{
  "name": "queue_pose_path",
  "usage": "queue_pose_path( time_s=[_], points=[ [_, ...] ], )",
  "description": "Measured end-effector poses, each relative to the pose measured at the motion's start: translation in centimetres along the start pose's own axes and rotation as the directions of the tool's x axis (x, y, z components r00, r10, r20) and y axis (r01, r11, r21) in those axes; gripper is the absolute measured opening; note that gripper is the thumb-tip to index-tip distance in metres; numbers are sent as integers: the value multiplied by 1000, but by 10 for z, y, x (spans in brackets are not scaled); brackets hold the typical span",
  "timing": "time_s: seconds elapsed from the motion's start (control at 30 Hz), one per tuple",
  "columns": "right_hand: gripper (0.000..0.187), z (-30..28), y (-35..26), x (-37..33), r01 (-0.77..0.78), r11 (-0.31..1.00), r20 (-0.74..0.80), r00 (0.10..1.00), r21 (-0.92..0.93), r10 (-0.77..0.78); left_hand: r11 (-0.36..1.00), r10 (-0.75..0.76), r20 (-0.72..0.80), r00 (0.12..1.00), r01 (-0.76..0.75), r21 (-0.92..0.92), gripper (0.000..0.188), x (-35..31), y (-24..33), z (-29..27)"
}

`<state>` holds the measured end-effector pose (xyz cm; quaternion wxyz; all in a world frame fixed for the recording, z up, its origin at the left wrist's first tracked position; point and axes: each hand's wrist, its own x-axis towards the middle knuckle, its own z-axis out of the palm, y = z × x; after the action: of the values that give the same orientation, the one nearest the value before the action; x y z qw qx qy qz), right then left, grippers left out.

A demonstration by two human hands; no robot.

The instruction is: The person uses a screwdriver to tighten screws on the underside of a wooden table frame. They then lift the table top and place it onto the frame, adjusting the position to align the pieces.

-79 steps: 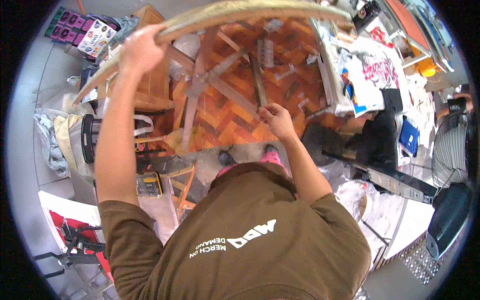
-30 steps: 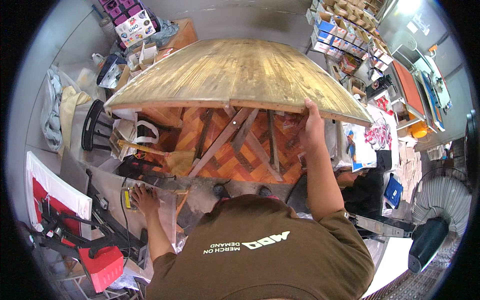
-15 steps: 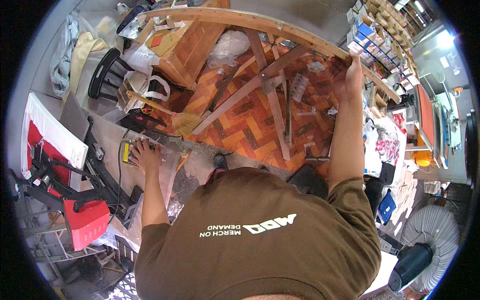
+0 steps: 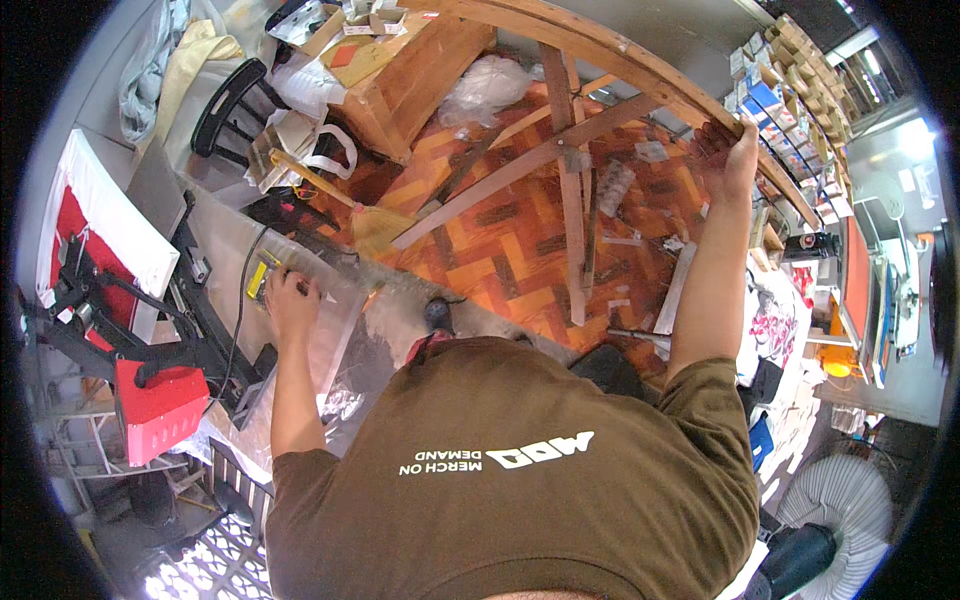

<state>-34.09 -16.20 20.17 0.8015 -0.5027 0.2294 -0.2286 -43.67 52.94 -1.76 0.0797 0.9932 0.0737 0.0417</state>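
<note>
My right hand is raised at the far right, fingers wrapped over the edge of a long wooden beam. The beam arches across the far side and belongs to a wooden frame with crossed braces that reach down over the floor. At the left, my left hand rests low on a grey tabletop, fingers curled at the side of a yellow-and-black tool. The hand hides part of that tool, so its kind is not clear.
A straw broom lies beside a black chair. Plastic scraps litter the parquet-patterned floor. A red and black press stands at the left; a large fan is at the lower right. Stacked boxes fill far-right shelves.
My left hand has gone from spread fingers to curled ones beside the yellow-and-black tool. My right hand keeps hold of the beam. The view has shifted, moving far things up and rightward.
</note>
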Motion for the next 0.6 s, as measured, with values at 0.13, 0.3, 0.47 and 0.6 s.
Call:
queue_pose_path(
  time_s=[0.13, 0.3, 0.47, 0.6],
  points=[
    [45, -9, -2, 15, -1, 999, 4, 1000, 46, 1, 808, -589, -105, 801, 587, -49, 88, -3, 45, -6],
    [43, 1, 4, 10, 17, 1000, 12, 1000, 23, -18, 474, -872, 33, 489, 859, -196, 108, 22, 49, -14],
    [42, -10, 12, 31, 38, 999, 72, 997, 1, -38, 482, -862, 29, 506, 835, -264, 103, 2, 43, -40],
    [42, -54, 7, 41, 104, 994, 8, 995, -32, -104, 526, -838, 9, 546, 811, -256, 101, 8, 45, -59]
  ],
)
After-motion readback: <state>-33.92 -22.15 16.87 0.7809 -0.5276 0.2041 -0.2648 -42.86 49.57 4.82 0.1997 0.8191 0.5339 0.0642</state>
